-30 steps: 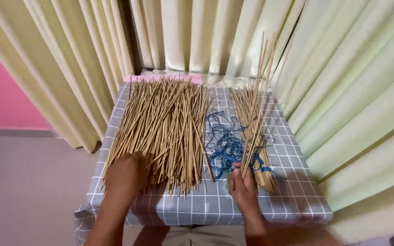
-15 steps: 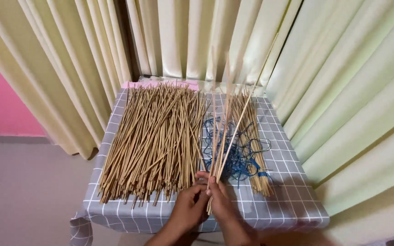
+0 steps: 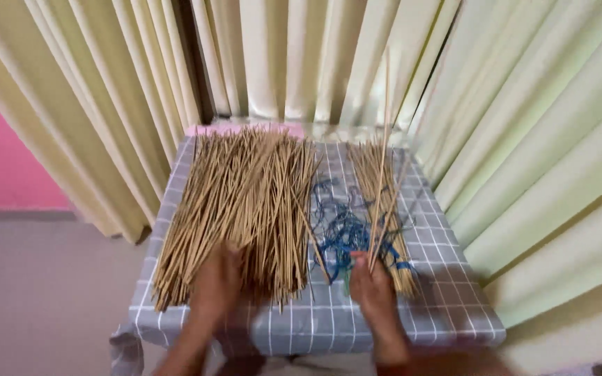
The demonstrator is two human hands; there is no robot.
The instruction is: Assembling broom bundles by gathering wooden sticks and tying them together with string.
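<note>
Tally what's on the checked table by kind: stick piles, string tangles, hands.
Piles of thin tan sticks: 2, a large pile under the left hand and a small pile
Tangles of blue string: 1
Hands: 2, the right hand holding a few sticks
Total: 5

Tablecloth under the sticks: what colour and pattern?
Grey tablecloth with a white grid of squares, shown in the head view.

Bare cloth (image 3: 447,306) front-right — curtains (image 3: 524,139) behind
</note>
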